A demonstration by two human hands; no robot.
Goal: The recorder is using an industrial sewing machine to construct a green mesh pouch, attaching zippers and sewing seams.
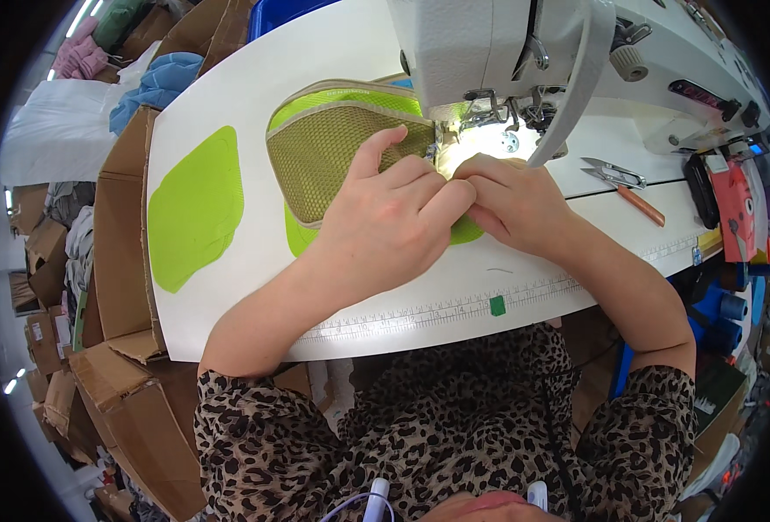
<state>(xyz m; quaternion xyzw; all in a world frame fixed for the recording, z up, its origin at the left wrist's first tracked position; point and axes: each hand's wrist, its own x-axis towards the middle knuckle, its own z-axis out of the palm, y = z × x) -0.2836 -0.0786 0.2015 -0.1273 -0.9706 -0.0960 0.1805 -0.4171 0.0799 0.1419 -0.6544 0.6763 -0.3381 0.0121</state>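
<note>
My left hand (392, 209) lies over an olive mesh fabric piece (315, 157) with beige edging. Its index finger points up across the mesh while the other fingers curl in toward the right hand. My right hand (517, 202) is closed in a pinch, its fingertips meeting those of the left just in front of the lit needle area (506, 139). What the fingertips grip is hidden by the fingers. Under the mesh, bright green fabric (300, 237) shows at the lower edge. The sewing machine (454, 52) stands directly beyond both hands.
A stack of green fabric pieces (195, 209) lies at the table's left. Thread snips (615, 174) and a wooden-handled tool (641, 207) rest right of the machine. A ruler strip (437, 311) follows the near edge. Cardboard boxes (124, 252) crowd the left side.
</note>
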